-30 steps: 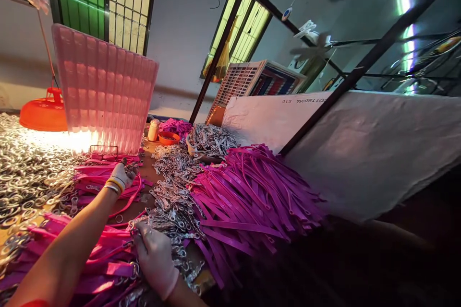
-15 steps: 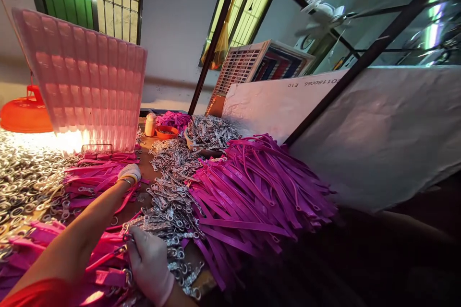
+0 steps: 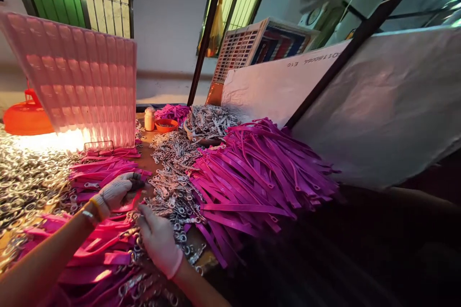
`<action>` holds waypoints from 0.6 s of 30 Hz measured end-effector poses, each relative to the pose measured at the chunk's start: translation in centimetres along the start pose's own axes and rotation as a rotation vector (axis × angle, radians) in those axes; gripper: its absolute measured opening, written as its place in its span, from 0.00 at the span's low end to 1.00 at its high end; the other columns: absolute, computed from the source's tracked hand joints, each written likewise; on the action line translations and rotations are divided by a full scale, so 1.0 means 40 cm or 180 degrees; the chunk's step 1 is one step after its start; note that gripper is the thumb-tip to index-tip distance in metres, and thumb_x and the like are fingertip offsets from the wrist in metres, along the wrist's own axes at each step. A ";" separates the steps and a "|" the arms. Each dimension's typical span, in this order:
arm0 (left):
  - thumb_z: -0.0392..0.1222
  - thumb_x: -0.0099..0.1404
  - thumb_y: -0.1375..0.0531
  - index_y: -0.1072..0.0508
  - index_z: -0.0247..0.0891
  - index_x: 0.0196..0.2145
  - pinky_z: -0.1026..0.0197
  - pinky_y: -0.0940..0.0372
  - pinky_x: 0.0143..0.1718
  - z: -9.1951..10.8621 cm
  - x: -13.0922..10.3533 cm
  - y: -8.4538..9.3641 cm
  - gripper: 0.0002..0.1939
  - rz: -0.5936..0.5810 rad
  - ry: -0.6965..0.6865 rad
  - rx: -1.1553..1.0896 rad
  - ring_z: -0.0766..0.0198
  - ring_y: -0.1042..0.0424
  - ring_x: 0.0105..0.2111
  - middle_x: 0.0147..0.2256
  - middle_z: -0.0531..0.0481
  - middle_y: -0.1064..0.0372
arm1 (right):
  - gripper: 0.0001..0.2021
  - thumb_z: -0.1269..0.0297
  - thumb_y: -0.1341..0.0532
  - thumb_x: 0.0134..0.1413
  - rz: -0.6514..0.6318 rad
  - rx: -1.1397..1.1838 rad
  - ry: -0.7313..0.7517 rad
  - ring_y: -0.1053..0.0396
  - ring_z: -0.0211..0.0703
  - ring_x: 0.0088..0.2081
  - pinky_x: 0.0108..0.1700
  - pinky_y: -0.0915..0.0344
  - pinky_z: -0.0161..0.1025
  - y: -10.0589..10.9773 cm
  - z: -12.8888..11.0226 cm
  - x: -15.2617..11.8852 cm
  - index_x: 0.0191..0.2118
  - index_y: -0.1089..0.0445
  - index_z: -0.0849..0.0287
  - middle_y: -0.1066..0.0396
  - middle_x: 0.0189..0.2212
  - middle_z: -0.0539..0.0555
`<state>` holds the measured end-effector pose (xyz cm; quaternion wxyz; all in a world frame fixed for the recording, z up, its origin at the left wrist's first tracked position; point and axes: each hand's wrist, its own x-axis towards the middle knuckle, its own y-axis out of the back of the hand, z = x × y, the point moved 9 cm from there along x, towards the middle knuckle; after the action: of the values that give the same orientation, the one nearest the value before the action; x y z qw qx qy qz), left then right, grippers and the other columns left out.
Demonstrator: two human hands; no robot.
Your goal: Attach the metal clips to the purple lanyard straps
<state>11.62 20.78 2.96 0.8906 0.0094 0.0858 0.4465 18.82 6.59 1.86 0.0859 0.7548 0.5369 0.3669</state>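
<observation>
My left hand [image 3: 117, 193], in a white glove with dark fingertips, is closed on a pink strap [image 3: 134, 200] above the table. Just below and to the right, my right hand [image 3: 157, 236], also gloved, has its fingers pressed together near the strap's lower end; what they pinch is too small to make out. Beneath both hands lie pink straps [image 3: 82, 261] with metal rings. Silvery metal clasps and chains [image 3: 175, 180] are heaped to the right of my hands. Beyond them spreads a big pile of magenta straps [image 3: 248, 177].
A red lamp [image 3: 27, 117] glows behind a ribbed translucent sheet [image 3: 90, 81] at the left, over many metal rings [image 3: 32, 172]. A bottle [image 3: 149, 120], an orange bowl [image 3: 166, 125] and a dark slanted post [image 3: 324, 81] stand farther back.
My left hand has come back from the farther straps toward my right hand, with a strap in its fingers. My right hand has shifted slightly up and right. The view has tilted a little.
</observation>
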 end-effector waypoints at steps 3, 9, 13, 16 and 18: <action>0.44 0.54 0.34 0.32 0.37 0.39 0.71 0.54 0.13 -0.023 -0.149 -0.015 0.17 0.0113 0.0207 -0.0835 0.77 0.49 0.14 0.26 0.53 0.30 | 0.14 0.59 0.47 0.70 0.0024 0.0275 0.0009 0.24 0.43 0.39 0.42 0.33 0.35 0.051 -0.023 0.010 0.53 0.29 0.55 0.21 0.39 0.54; 0.53 0.59 0.35 0.34 0.38 0.30 0.71 0.53 0.13 -0.068 -0.275 -0.048 0.17 0.0335 0.0304 -0.1047 0.75 0.51 0.13 0.17 0.61 0.45 | 0.14 0.65 0.47 0.69 -0.0518 -0.0487 0.0326 0.26 0.44 0.43 0.47 0.35 0.36 0.066 -0.107 0.039 0.54 0.30 0.58 0.23 0.41 0.56; 0.55 0.60 0.37 0.36 0.39 0.29 0.70 0.56 0.13 -0.088 -0.297 -0.051 0.18 0.0314 0.0398 -0.1106 0.75 0.54 0.13 0.16 0.61 0.47 | 0.12 0.69 0.48 0.68 -0.1009 -0.1655 0.0484 0.28 0.44 0.35 0.37 0.37 0.35 0.038 -0.149 0.042 0.50 0.29 0.58 0.25 0.35 0.56; 0.53 0.62 0.38 0.31 0.38 0.31 0.69 0.54 0.15 -0.082 -0.312 -0.051 0.15 0.0183 0.0320 -0.0805 0.73 0.52 0.14 0.17 0.60 0.45 | 0.14 0.72 0.48 0.66 -0.1225 -0.2023 0.0777 0.29 0.45 0.35 0.35 0.39 0.36 0.014 -0.166 0.029 0.51 0.30 0.59 0.27 0.36 0.58; 0.48 0.61 0.37 0.27 0.37 0.31 0.68 0.47 0.20 -0.063 -0.320 -0.050 0.10 0.0114 -0.0008 -0.0093 0.70 0.42 0.20 0.21 0.54 0.36 | 0.15 0.73 0.49 0.66 -0.1278 -0.2040 0.0896 0.30 0.45 0.35 0.36 0.40 0.36 -0.003 -0.163 0.018 0.52 0.30 0.59 0.26 0.36 0.58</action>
<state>5.31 9.20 2.13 0.8826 -0.0015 0.0781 0.4635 14.63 5.56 6.81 0.3125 0.5123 0.5387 0.5914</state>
